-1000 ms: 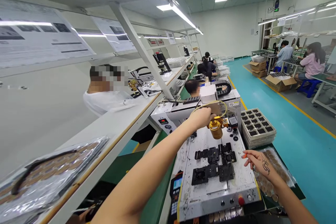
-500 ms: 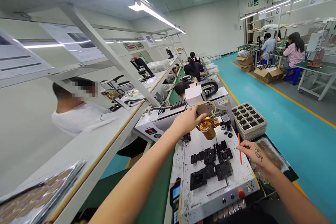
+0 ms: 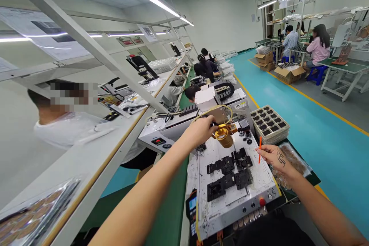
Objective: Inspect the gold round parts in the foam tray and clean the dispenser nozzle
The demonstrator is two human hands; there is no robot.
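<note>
Beside the gold cylinder (image 3: 224,138) of a white bench machine (image 3: 230,198) is my left hand (image 3: 203,128). Its fingers are bent around a dark part at the cylinder's left side; that part is mostly hidden. My right hand (image 3: 273,157) pinches a thin orange stick (image 3: 260,150), held upright over the machine's right edge. Black fixture plates (image 3: 229,178) lie on the machine bed between and below the hands. Small black round parts (image 3: 249,142) sit on the bed, right of the cylinder.
Stacked trays (image 3: 271,125) stand right of the machine, near bagged round parts (image 3: 294,159). A red button (image 3: 262,202) is on the front panel, a handheld controller (image 3: 192,211) at its left. A shelf bench (image 3: 115,161) runs along the left, with a person (image 3: 72,127) behind it.
The whole view has shifted, so the machine and both hands appear slightly further left. My left hand is still at the gold cylinder, and my right hand still holds the orange stick.
</note>
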